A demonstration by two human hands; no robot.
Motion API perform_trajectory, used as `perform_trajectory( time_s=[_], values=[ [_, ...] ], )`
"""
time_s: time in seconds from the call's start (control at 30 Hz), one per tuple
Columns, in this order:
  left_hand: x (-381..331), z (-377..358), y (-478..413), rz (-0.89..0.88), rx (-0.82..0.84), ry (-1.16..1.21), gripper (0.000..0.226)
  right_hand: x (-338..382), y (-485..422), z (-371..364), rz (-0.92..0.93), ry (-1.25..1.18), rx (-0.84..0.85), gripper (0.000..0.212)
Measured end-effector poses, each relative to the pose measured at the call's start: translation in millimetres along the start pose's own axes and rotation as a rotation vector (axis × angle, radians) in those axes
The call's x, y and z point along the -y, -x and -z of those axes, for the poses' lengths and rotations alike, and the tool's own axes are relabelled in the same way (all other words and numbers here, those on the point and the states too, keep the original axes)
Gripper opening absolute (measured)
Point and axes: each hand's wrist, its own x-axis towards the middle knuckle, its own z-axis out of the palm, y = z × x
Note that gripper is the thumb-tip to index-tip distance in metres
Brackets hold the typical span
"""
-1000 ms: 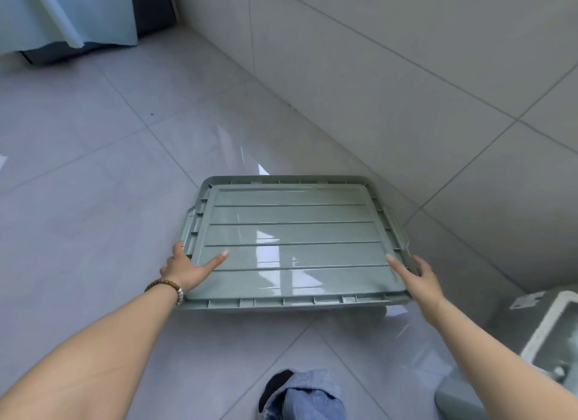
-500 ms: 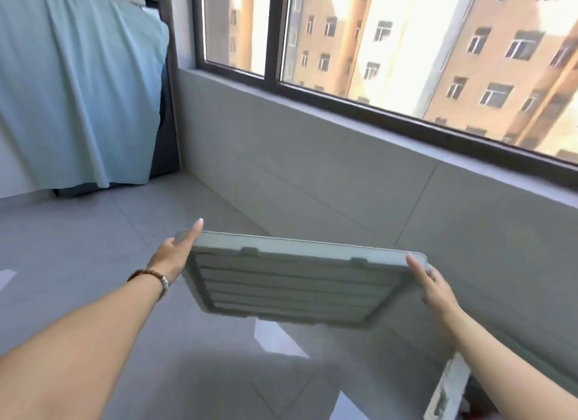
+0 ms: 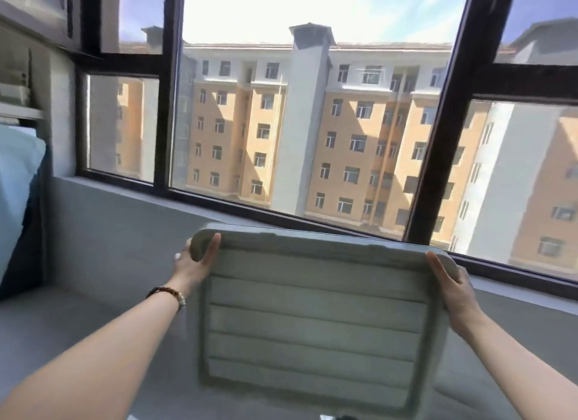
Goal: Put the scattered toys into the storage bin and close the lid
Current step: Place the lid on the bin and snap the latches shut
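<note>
The grey-green lid (image 3: pixel 316 319) is up in the air in front of the window (image 3: pixel 312 122), almost upright, with its ribbed face turned to the person. The left hand (image 3: pixel 194 263), with a bead bracelet (image 3: pixel 169 293) on its wrist, has its grip on the top left corner: the thumb lies over the near face and the fingers go behind the rim. The right hand (image 3: pixel 453 291) has the same grip on the top right corner, so most of the lid hangs between and below the two hands.
</note>
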Motion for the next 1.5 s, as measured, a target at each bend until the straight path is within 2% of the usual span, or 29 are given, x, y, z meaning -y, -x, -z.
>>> perform_trajectory(
  time_s=[0.13, 0.17, 0.27, 0.3, 0.33, 0.4, 0.57, 0.7, 0.83, 1.03, 1.1, 1.27, 1.37, 1.5],
  values=[
    [-27.7, -59.7, 6.4, -0.084, 0.184, 0.027, 0.124, 20.7, 7.2, 90.4, 0.025, -0.054, -0.203, 0.088],
    [-34.3, -73.8, 10.1, -0.11, 0.214, 0.029, 0.116, 26.5, 9.7, 109.7, 0.033, -0.044, -0.251, 0.087],
    [-48.6, -116.7, 29.7, -0.184, 0.313, 0.091, 0.057, 29.0, 6.5, 166.7, 0.055, -0.037, -0.378, 0.097],
    [-49.7, -132.5, 35.6, -0.197, 0.332, 0.104, 0.044, 32.5, 11.4, 179.1, 0.03, -0.016, -0.423, 0.103],
    [-48.0, -148.2, 41.4, -0.209, 0.345, 0.109, 0.038, 36.2, 18.4, 187.4, -0.005, -0.004, -0.448, 0.106],
    [-38.3, -179.2, 51.6, -0.204, 0.375, 0.128, 0.032, 32.5, 28.3, 201.3, -0.06, -0.009, -0.463, 0.096],
    [5.6, -253.2, 66.5, -0.099, 0.447, 0.105, 0.039, -31.7, 27.5, 231.7, -0.174, 0.091, -0.52, 0.077],
    [53.6, -308.7, 64.2, 0.032, 0.473, 0.081, 0.041, -107.3, 12.2, 249.0, -0.294, 0.122, -0.539, 0.094],
    [103.8, -362.5, 62.7, 0.136, 0.483, 0.055, 0.043, -167.9, -8.9, 256.7, -0.398, 0.188, -0.577, 0.085],
    [160.3, -426.3, 44.9, 0.243, 0.471, -0.08, 0.059, -262.7, -52.0, 270.7, -0.526, 0.272, -0.542, 0.069],
    [174.2, -437.7, 39.4, 0.253, 0.456, -0.169, 0.061, -289.7, -60.0, 271.1, -0.556, 0.359, -0.499, 0.064],
    [201.9, -457.5, 34.1, 0.237, 0.41, -0.384, 0.062, -327.8, -52.6, 265.0, -0.627, 0.466, -0.321, 0.072],
    [213.6, -463.4, 40.3, 0.18, 0.463, -0.388, 0.055, -337.5, -32.4, 262.6, -0.612, 0.496, -0.215, 0.088],
    [217.2, -451.8, 58.7, 0.097, 0.584, -0.415, 0.074, -339.6, 4.1, 258.6, -0.569, 0.571, -0.12, 0.089]
  ],
)
